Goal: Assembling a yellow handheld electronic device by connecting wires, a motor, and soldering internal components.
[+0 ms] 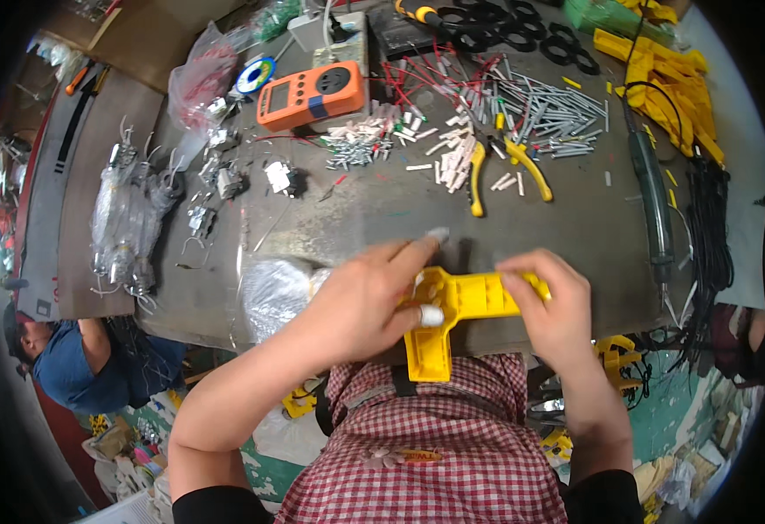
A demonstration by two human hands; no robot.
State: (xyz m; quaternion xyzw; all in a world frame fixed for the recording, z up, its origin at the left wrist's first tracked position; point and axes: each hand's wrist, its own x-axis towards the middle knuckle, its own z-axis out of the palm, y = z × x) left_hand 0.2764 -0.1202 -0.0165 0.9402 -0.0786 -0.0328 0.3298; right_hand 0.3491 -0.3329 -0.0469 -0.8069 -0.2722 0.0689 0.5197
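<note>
A yellow plastic housing shell [478,295], roughly T-shaped with ribs and hollow compartments, is held over the table's near edge. Its right arm is pinched between the thumb and fingers of my right hand [555,301]. My left hand [361,295] grips the shell's left side, its thumb lying across the part and its index finger reaching past the top. White coverings wrap that thumb and index fingertip. Part of the shell is hidden by my left fingers. Just left of that hand lies a clear plastic bag [276,293].
Yellow-handled pliers [513,166] lie beyond my hands, near screws [557,113] and small white pieces [457,157]. An orange meter [311,94] stands at the back. A dark electric screwdriver [651,201] hangs at right. Bagged wired parts [129,218] lie left; another person [112,362] sits beyond.
</note>
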